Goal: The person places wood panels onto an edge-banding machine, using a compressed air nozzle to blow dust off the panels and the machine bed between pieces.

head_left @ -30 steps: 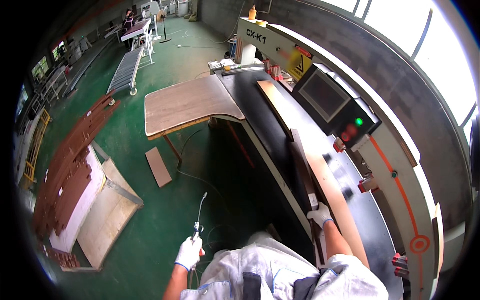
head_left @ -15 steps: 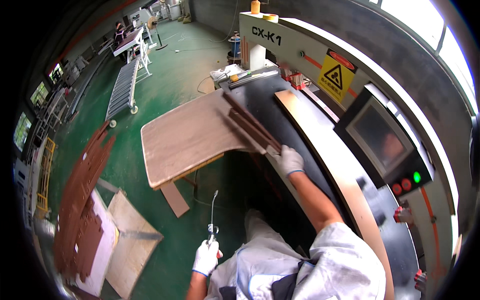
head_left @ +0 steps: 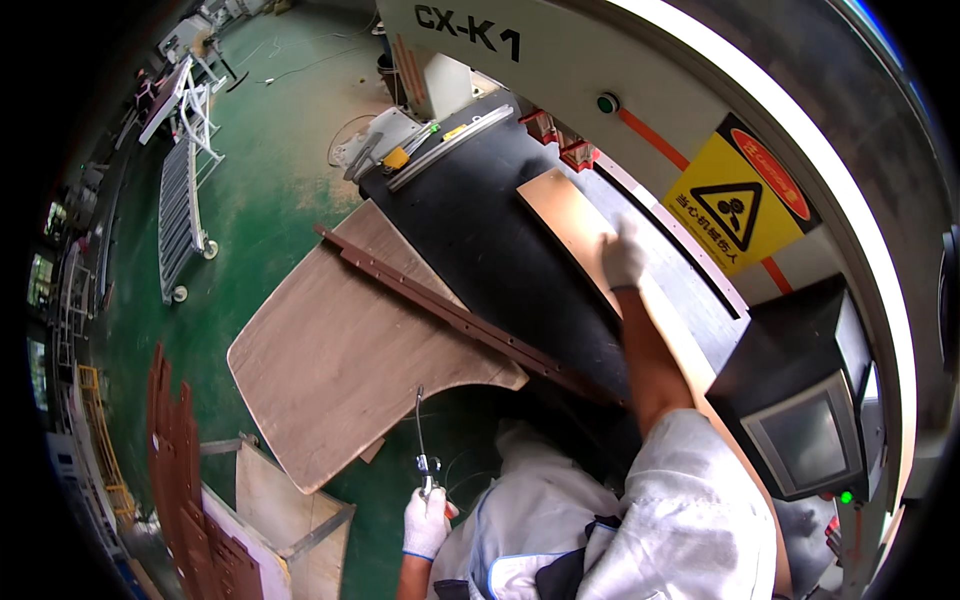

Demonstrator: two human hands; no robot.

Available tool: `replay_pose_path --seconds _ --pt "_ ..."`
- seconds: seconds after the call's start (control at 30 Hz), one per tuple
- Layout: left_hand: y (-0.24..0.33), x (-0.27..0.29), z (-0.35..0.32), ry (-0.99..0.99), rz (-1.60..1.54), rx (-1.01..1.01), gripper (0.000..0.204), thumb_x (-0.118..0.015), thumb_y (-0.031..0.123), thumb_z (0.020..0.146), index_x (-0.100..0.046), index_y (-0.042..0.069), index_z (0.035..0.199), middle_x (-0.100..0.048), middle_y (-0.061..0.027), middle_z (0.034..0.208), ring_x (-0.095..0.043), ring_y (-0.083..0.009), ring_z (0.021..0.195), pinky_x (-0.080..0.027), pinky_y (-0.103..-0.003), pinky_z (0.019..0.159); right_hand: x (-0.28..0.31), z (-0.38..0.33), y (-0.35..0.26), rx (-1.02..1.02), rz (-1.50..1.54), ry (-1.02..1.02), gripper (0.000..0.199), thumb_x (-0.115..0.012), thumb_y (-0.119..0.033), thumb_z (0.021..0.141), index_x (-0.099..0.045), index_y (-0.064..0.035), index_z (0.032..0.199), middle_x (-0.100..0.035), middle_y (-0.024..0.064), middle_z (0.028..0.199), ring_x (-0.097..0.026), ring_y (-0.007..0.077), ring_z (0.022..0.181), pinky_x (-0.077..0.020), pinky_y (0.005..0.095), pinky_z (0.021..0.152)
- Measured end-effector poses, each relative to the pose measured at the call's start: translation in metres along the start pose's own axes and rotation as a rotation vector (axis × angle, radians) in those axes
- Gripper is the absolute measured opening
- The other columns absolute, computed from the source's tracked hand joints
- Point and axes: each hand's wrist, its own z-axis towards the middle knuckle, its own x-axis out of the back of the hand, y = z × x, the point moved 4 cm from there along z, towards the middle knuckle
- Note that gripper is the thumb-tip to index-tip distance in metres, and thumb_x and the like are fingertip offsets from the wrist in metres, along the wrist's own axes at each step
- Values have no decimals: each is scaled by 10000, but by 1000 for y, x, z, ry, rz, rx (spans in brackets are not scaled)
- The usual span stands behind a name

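My right hand [head_left: 624, 256], in a white glove, rests flat on a long light wooden board [head_left: 566, 215] lying on the black machine bed [head_left: 480, 240]. My left hand [head_left: 427, 521], also gloved, hangs low by my side and grips an air blow gun [head_left: 423, 440] with a thin metal nozzle pointing up. Dark brown wooden strips [head_left: 440, 308] lie diagonally across the bed's edge and the curved plywood side table [head_left: 330, 370].
A big white machine housing [head_left: 640, 70] with a yellow warning sign [head_left: 745, 205] and a control screen [head_left: 805, 440] runs along the right. Stacked brown pieces [head_left: 175, 470] and flat boards [head_left: 270, 510] lie on the green floor at left. A roller rack [head_left: 180, 220] stands farther off.
My right hand let go of the dark strips, which now lie on the bed, and moved right onto the light board. My view shifted forward over the machine.
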Motion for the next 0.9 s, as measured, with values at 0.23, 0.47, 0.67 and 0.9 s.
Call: replay_pose_path --seconds 0.23,0.47,0.67,0.9 --pt "21 1 48 -172 203 8 346 -562 319 1043 -620 -14 968 -721 -98 731 -702 -218 701 -561 -367 720 -32 61 155 -356 -379 -289 439 -557 -94 904 -593 -33 1338 -633 258 1359 -591 411 1324 -491 490 1094" --pt "38 18 65 -237 321 33 395 -553 364 1036 -634 -21 992 -744 -113 781 -729 -252 769 -567 -390 769 -9 73 130 -262 -554 -576 548 -613 -102 856 -554 -76 1401 -568 240 1435 -565 425 1347 -506 480 1110" --pt "4 35 88 -243 367 14 432 -557 406 1024 -627 -20 1026 -751 -110 795 -747 -288 806 -575 -414 803 -14 79 163 -356 -502 -461 463 -569 -134 921 -585 -61 1379 -653 229 1362 -653 400 1258 -543 462 1056" --pt "46 20 63 -416 749 -251 476 -542 520 1023 -639 55 1038 -740 -191 845 -736 -389 846 -567 -488 793 50 25 99 -385 -279 -395 283 -628 -183 853 -795 -66 1050 -749 244 1091 -715 417 1081 -562 458 950"
